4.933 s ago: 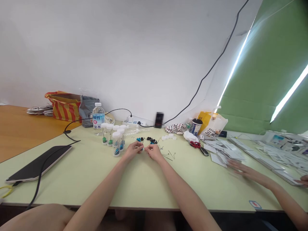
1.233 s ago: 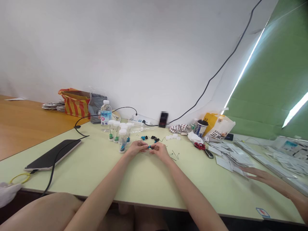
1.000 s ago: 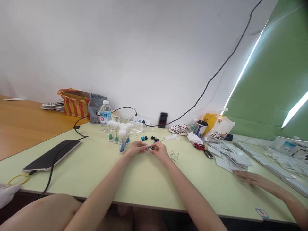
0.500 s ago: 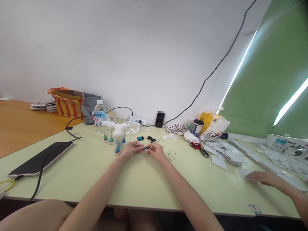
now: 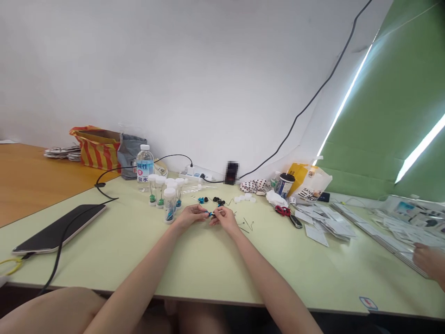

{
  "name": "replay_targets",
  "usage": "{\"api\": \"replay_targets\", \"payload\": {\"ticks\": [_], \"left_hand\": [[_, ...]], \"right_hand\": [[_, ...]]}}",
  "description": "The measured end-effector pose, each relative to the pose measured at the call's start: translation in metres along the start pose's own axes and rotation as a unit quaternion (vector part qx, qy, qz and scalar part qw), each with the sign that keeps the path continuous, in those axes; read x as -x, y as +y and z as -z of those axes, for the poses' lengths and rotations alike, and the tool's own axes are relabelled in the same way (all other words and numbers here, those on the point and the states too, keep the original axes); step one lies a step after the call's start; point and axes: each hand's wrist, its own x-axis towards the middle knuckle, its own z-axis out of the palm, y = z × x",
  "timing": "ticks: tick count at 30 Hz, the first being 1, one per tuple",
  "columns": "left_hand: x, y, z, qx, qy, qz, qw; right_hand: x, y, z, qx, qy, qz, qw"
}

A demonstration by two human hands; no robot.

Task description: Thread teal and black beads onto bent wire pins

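At the centre of the frame, the left hand point(image 5: 192, 216) and right hand point(image 5: 224, 218) both pinch a blue part point(image 5: 210, 214). The step looks like fitting or adjusting it; the next move seems to call for fine, steady alignment.

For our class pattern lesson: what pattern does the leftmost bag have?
The bag has red and yellow stripes, seen best in the head view.
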Motion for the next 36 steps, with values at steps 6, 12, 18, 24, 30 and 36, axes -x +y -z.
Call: {"api": "replay_targets", "payload": {"ticks": [6, 12, 18, 24, 30, 36], "left_hand": [[0.0004, -0.0004, -0.0005, 0.017, 0.006, -0.01, 1.0], [-0.0014, -0.0032, 0.0016, 0.021, 0.004, -0.008, 1.0], [-0.0027, -0.0047, 0.0035, 0.032, 0.005, -0.021, 0.999], [-0.0002, -0.0044, 0.0032, 0.047, -0.002, -0.029, 0.999], [-0.0009, -0.0067, 0.0029, 0.053, 0.003, -0.007, 0.999], [-0.0033, -0.0093, 0.0034, 0.09, -0.013, -0.017, 0.996]], "right_hand": [[0.0029, -0.0036, -0.0039, -0.073, 0.004, -0.016, 0.997], [0.003, -0.0019, -0.0035, -0.032, 0.012, -0.098, 0.995], [0.0042, 0.0001, -0.0026, -0.035, -0.041, -0.097, 0.994], [0.0046, 0.0006, -0.0012, -0.035, -0.068, -0.141, 0.987], [0.0042, -0.0007, -0.0007, -0.066, -0.045, -0.078, 0.994], [0.0027, 0.0047, 0.0021, -0.038, -0.034, -0.083, 0.995]]}}
